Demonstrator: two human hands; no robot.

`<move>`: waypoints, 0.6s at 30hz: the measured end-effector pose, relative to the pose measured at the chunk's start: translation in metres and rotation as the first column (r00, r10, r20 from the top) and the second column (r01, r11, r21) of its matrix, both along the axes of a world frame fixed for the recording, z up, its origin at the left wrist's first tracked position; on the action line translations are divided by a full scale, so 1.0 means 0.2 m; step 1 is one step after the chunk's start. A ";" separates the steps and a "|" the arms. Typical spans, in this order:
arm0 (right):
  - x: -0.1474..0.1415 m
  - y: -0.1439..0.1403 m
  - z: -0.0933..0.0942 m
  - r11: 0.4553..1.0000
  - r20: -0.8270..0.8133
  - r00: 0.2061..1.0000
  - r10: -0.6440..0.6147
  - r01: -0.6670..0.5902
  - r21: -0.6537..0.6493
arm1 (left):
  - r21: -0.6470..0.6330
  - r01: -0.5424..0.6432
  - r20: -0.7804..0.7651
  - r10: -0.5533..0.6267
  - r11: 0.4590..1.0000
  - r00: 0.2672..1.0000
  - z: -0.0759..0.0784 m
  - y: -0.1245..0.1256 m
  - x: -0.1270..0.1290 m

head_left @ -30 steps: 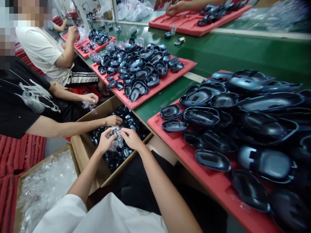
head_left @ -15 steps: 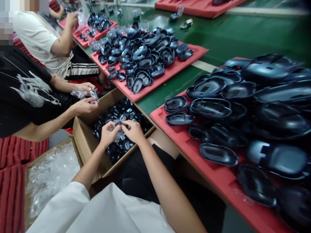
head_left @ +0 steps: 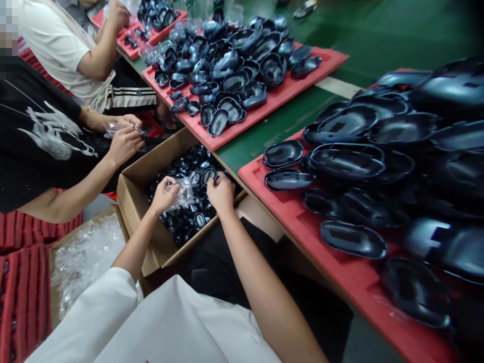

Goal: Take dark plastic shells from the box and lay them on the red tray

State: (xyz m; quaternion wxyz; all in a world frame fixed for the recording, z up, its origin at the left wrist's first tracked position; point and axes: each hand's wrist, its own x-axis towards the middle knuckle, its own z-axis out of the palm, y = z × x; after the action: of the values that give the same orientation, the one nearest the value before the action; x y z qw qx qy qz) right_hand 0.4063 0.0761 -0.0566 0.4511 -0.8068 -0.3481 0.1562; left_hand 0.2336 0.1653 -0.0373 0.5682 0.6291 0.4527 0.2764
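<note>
Over an open cardboard box (head_left: 145,222), my left hand (head_left: 165,194) pinches a crumpled clear plastic film (head_left: 185,194). To its right, my right hand (head_left: 221,192) grips a small dark oval shell part (head_left: 208,175) by its edge, held apart from my left hand. Below both hands the box is filled with many small dark glossy parts (head_left: 181,227). Part of the film hangs in front of these parts.
Red foam trays (head_left: 260,176) heaped with dark blue shells (head_left: 353,239) lie on the green table (head_left: 242,146) to my right. At lower left, a carton holds clear plastic scraps (head_left: 88,257). A co-worker's hands (head_left: 126,138) are just beyond the box.
My hands have moved apart, the film staying in my left hand and the dark shell part now showing in my right. The co-worker's hands have come together, and my view has shifted slightly.
</note>
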 end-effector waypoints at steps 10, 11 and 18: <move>-0.08 -0.02 0.03 0.745 0.012 0.811 0.585 -0.543 0.388 | -0.141 -0.102 0.174 0.126 0.985 0.977 -0.01 0.02 0.08; -0.08 -0.02 0.03 0.739 0.020 0.807 0.590 -0.549 0.391 | -0.187 -0.088 0.217 0.128 0.978 0.968 -0.01 0.00 0.11; -0.10 -0.02 0.02 0.788 0.218 0.832 0.510 -0.554 0.270 | -0.349 0.004 0.404 0.146 0.937 0.903 -0.06 -0.09 0.19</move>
State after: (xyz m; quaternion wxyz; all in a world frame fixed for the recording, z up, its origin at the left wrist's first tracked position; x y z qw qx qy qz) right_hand 0.3872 0.0728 -0.0532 0.4898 -0.5995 -0.6114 0.1640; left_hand 0.2715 0.1483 -0.0489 0.7426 0.4286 0.3825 0.3442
